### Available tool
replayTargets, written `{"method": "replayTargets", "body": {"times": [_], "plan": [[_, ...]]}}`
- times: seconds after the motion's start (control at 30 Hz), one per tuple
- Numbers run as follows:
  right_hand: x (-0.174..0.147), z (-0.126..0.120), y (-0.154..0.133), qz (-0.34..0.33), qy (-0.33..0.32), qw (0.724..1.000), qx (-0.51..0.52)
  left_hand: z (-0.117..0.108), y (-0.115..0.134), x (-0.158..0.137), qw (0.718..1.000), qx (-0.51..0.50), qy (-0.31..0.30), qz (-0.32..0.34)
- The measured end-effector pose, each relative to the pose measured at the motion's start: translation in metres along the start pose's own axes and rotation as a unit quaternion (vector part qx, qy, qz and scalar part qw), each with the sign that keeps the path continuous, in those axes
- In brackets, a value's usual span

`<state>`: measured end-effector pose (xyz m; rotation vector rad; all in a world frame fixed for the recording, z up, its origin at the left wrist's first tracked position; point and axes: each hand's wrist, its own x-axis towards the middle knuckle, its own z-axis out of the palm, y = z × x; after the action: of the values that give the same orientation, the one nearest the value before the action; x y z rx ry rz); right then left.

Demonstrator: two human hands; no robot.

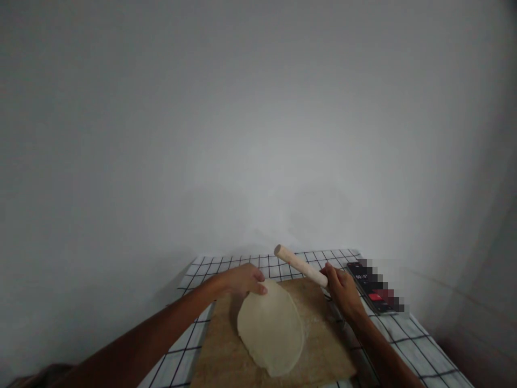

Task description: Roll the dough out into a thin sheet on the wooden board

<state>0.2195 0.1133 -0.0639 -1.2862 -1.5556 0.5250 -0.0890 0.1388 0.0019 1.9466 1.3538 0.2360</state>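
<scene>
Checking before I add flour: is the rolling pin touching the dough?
Apart: the head view shows board and tablecloth between the rolling pin and the dough.

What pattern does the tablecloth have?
The tablecloth is white with dark grid lines, seen in the head view.

The rolling pin (301, 265) is smooth, matt wood, the board (222, 364) matt wood, the dough (272, 334) smooth, the wall (258, 108) matt.

Thin pale dough sheet (272, 334), roughly oval, over wooden board (220, 353); pale rolling pin (301, 265) slanted near far edge.
</scene>
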Motion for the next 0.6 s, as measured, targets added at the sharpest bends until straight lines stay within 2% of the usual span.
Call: {"method": "replayTargets", "body": {"times": [0.1,0.17,0.27,0.33,0.4,0.47,0.6], "plan": [[0.0,0.002,0.002,0.008,-0.014,1.0,-0.02,0.008,-0.01,-0.011,0.999,-0.016,0.034,-0.013],[-0.001,0.002,0.002,0.006,-0.036,0.998,-0.051,0.003,-0.01,-0.02,0.996,-0.019,0.087,-0.003],[-0.002,0.002,-0.005,-0.036,-0.085,0.988,-0.126,-0.01,0.004,-0.037,0.979,-0.022,0.198,0.041],[-0.001,0.003,-0.013,-0.077,-0.115,0.972,-0.19,-0.009,0.018,-0.051,0.966,-0.026,0.246,0.074],[0.001,0.006,-0.023,-0.12,-0.148,0.95,-0.247,0.007,0.03,-0.063,0.962,-0.027,0.252,0.098],[0.005,0.011,-0.032,-0.158,-0.184,0.927,-0.286,0.036,0.035,-0.071,0.963,0.002,0.248,0.108],[0.016,0.025,-0.039,-0.199,-0.238,0.899,-0.309,0.088,0.027,-0.069,0.951,0.051,0.279,0.122]]}}
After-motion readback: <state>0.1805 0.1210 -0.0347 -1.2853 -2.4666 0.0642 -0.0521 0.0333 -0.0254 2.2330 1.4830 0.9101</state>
